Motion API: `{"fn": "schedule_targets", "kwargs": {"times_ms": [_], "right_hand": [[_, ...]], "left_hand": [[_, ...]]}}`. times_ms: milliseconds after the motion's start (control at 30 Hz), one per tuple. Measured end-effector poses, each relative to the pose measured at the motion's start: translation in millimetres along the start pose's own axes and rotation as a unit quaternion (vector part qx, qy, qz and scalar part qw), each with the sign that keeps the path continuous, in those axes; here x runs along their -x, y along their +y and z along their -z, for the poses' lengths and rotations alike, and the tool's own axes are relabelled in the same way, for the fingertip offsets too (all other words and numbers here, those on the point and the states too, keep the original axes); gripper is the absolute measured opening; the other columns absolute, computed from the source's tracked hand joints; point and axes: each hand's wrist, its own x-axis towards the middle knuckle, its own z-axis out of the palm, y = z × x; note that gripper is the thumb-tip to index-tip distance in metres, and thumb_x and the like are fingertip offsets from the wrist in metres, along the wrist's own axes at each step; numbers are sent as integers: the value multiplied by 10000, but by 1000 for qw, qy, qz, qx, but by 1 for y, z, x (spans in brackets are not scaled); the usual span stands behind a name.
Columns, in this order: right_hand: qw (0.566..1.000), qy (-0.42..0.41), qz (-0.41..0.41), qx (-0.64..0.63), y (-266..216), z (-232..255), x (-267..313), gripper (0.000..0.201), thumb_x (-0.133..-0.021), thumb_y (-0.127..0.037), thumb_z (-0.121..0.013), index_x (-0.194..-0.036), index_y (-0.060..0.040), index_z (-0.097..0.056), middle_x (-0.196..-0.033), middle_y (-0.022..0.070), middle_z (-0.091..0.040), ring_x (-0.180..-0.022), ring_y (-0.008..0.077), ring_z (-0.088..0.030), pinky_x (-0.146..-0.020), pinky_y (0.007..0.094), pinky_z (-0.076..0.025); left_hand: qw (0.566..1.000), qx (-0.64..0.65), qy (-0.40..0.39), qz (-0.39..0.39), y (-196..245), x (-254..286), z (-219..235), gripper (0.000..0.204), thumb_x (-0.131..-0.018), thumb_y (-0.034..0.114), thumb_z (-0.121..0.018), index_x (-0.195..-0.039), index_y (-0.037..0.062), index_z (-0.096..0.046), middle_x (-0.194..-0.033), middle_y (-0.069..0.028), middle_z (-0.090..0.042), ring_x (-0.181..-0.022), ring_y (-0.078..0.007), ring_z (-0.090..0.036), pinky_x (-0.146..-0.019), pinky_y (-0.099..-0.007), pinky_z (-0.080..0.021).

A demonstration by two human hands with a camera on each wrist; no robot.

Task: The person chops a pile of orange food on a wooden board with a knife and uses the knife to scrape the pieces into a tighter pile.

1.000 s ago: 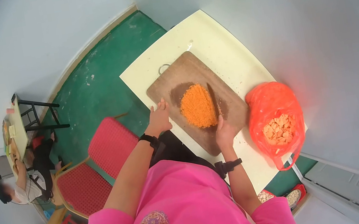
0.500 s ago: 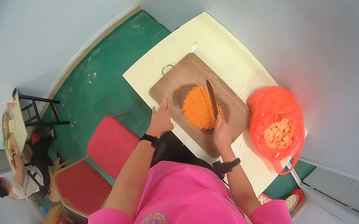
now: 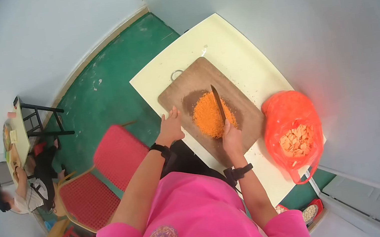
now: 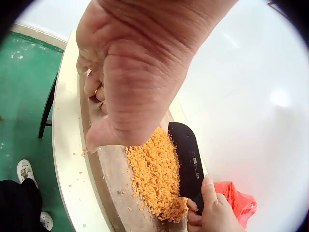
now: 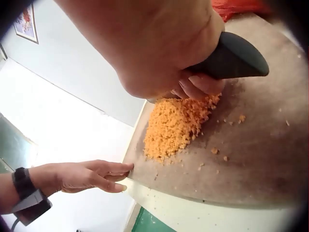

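A black-bladed kitchen knife is gripped by its dark handle in my right hand. In the head view its blade stands over the right part of a mound of finely chopped orange food. The mound lies on a brown wooden cutting board. My left hand is at the board's near left edge, its fingers extended and its fingertips right at the rim. Nothing shows in that hand. In the left wrist view, the palm covers part of the board.
The board is on a cream table. At its right stands a red plastic bag of orange chunks. Red chairs are at the left; farther off, a person sits at another table. A wall borders the right side.
My right hand has shifted a little left, carrying the knife from the mound's right edge onto its right part. The left hand stays by the board's edge.
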Motion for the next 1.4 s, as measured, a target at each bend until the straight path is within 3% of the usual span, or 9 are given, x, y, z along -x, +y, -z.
{"fn": "schedule_targets", "kwargs": {"times_ms": [167,300,467,633,767,933,1000,1333,1400], "right_hand": [[999,-22,-3,48,9,-5,-2,607,-1071,-430,-324,-947,43,-683,-829,330,-661,-808,506,-651,-749,594,-514],[999,-35,-14,12,-14,10,1,596,-1070,-433,-325,-977,35,-683,-870,330,-666,-844,496,-656,-775,594,-511],[999,-31,3,41,3,-6,-7,586,-1071,-425,-327,-993,32,-685,-844,328,-664,-813,502,-655,-754,590,-517],[1000,-8,17,5,-3,-2,3,582,-1071,-421,-328,-988,30,-686,-823,329,-661,-785,509,-653,-728,591,-521],[999,-29,14,23,9,-10,-2,571,-1071,-414,-336,-954,26,-680,-807,324,-659,-783,509,-654,-713,588,-523],[998,-51,-14,43,-8,4,13,568,-1072,-410,-337,-942,23,-680,-798,319,-660,-782,498,-660,-713,577,-533],[998,-38,37,42,4,-11,10,571,-1069,-416,-342,-936,26,-678,-790,316,-661,-771,489,-665,-710,571,-538],[998,-43,11,36,-1,-6,9,582,-1064,-427,-351,-920,33,-675,-809,313,-667,-781,477,-673,-724,559,-544],[999,-33,-9,24,-10,0,11,583,-1062,-432,-355,-916,32,-677,-813,311,-669,-788,476,-674,-732,557,-544]], "left_hand": [[1000,5,17,-5,1,-5,-5,1014,-651,208,-765,-1518,-2,-283,-1631,-224,-180,-1493,-305,-284,-1198,-555,-232],[1000,14,13,-13,-6,0,-6,1005,-646,192,-758,-1512,-6,-289,-1626,-230,-189,-1488,-311,-292,-1194,-561,-236],[999,14,28,-9,0,-6,3,980,-646,177,-745,-1502,-5,-303,-1621,-233,-199,-1490,-312,-289,-1195,-563,-232],[1000,16,3,-7,0,0,0,970,-661,153,-735,-1511,8,-290,-1626,-223,-193,-1492,-307,-287,-1200,-554,-227],[1000,7,-10,1,1,-1,3,987,-675,168,-750,-1524,23,-268,-1639,-206,-168,-1495,-298,-282,-1203,-547,-227],[1000,-3,-19,-3,1,-2,4,980,-698,202,-763,-1525,31,-265,-1642,-195,-163,-1496,-292,-279,-1202,-549,-229],[1000,-9,-17,-5,2,-1,3,978,-707,216,-765,-1526,34,-262,-1644,-192,-159,-1496,-291,-278,-1200,-552,-230],[1000,7,-16,-9,-5,-6,6,992,-692,230,-746,-1541,68,-259,-1655,-174,-134,-1504,-285,-262,-1177,-607,-235],[998,19,-53,1,-7,-6,8,995,-680,222,-733,-1545,71,-265,-1658,-168,-127,-1504,-278,-263,-1176,-609,-236]]}}
